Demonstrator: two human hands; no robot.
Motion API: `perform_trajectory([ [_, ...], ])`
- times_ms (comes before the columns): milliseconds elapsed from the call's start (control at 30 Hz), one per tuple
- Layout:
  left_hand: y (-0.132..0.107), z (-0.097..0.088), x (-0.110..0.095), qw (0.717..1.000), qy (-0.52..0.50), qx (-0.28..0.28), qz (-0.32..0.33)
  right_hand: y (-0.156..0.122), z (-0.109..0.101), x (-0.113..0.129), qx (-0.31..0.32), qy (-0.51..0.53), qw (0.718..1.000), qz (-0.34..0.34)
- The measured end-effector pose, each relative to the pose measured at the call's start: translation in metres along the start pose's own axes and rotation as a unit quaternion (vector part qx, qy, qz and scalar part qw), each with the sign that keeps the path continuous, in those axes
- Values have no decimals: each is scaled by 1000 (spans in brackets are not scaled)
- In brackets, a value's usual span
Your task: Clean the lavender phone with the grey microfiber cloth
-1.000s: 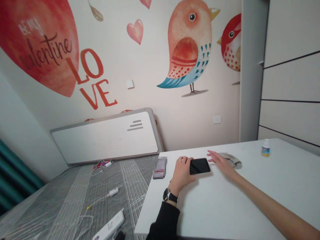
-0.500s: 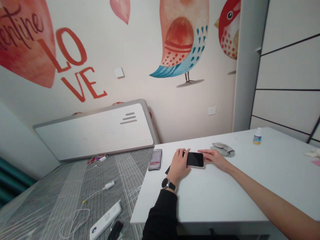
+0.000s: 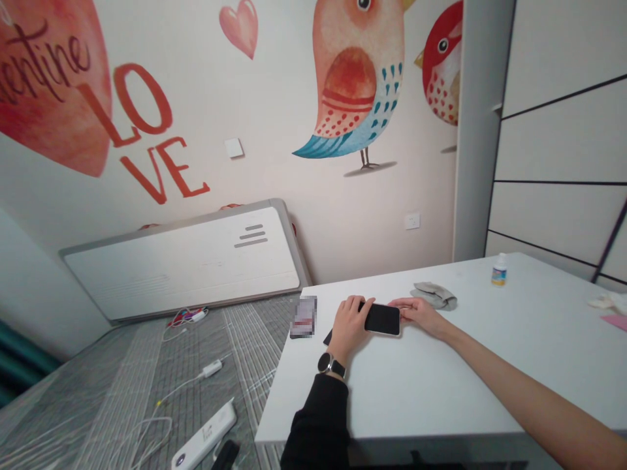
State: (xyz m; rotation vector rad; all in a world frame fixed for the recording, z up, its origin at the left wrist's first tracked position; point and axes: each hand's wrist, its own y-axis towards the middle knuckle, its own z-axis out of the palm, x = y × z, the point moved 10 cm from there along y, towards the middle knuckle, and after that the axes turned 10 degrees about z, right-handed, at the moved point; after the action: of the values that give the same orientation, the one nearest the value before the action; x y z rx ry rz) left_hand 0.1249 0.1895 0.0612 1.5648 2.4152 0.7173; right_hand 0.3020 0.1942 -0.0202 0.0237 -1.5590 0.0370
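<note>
A smartphone (image 3: 383,320) with a dark screen and light edge lies sideways just over the white table. My left hand (image 3: 351,324), with a watch on its wrist, is closed around the phone's left end, fingers on the far edge. At the right end, my right hand (image 3: 420,314) has its thumb and fingers closed on the phone's edge; the fingertips are partly hidden. A dark flat object (image 3: 328,337) pokes out beside my left wrist, mostly covered by the hand. Just behind my right hand lies a folded grey cloth (image 3: 435,296).
On the white table (image 3: 441,398), a blurred-out flat item (image 3: 304,316) lies at the left edge and a small bottle (image 3: 499,270) stands at the far right. The bed (image 3: 196,352) to the left holds a white power bank (image 3: 206,436) and cables.
The view has tilted slightly upward, so the whole scene sits a little lower. Both hands stay at the phone, with the right fingers shifted slightly against its end.
</note>
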Motion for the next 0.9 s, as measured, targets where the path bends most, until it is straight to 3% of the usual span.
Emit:
perform_trajectory([
  [600,-4,-2,2,999,-29,-24,-12,-7,4,7,3,26,1000,10],
  [900,-10,-9,20,991,16,-64,-113,-9,23,1,56,70,996,27],
])
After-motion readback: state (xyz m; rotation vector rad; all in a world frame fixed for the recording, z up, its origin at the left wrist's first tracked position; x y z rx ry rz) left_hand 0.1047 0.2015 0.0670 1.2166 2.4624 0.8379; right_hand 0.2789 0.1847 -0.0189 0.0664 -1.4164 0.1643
